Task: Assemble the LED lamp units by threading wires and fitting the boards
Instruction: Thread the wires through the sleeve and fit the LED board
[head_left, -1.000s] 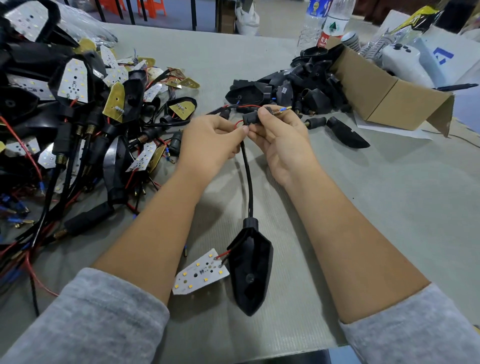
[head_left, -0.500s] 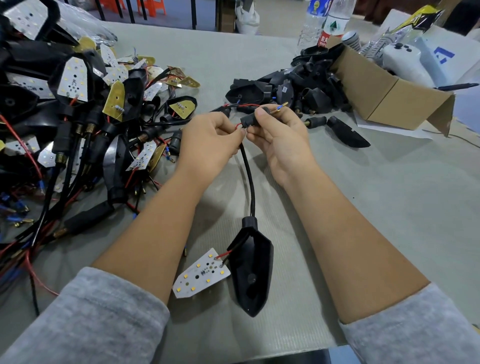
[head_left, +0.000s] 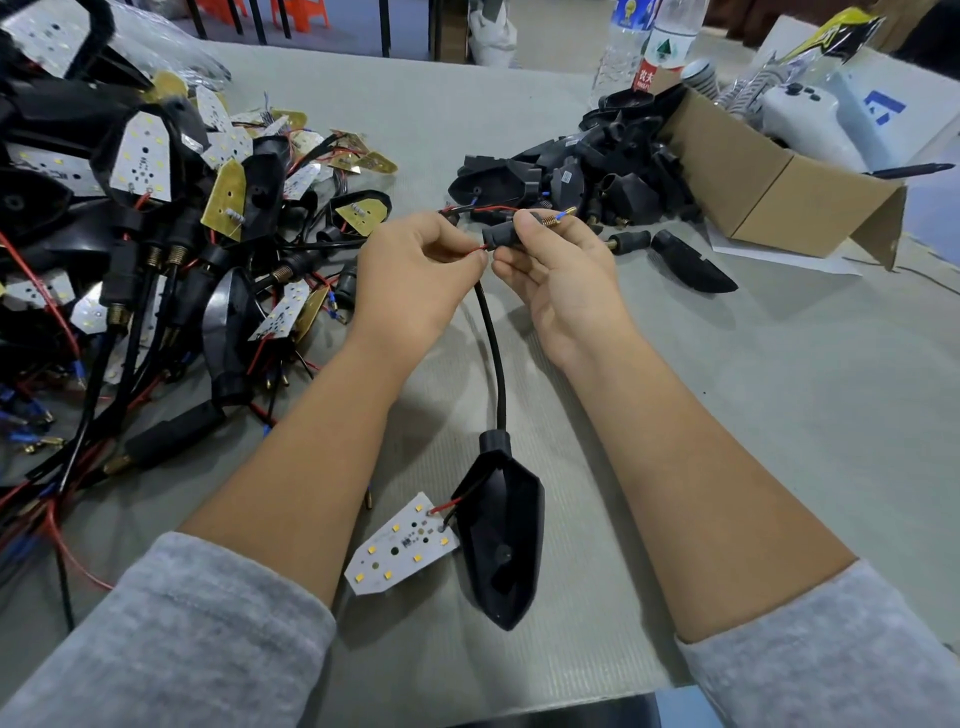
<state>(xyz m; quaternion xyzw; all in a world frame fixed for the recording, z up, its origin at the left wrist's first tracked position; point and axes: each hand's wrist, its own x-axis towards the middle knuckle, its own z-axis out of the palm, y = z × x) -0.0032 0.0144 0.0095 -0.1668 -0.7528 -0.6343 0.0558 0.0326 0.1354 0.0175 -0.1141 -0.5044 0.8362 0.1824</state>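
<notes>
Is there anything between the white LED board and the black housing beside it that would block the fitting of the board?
Nothing visible blocks it. The LED board lies on the table right beside the open black housing, joined to it by a short red wire. Both hands are busy at the far end of the cable.

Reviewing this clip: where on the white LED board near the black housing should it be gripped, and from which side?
Pinch the LED board by its bare long edges, approaching from its free pointed end at lower left. Its wired end touches the black housing, so that side is crowded, and the face carries LEDs.
</notes>
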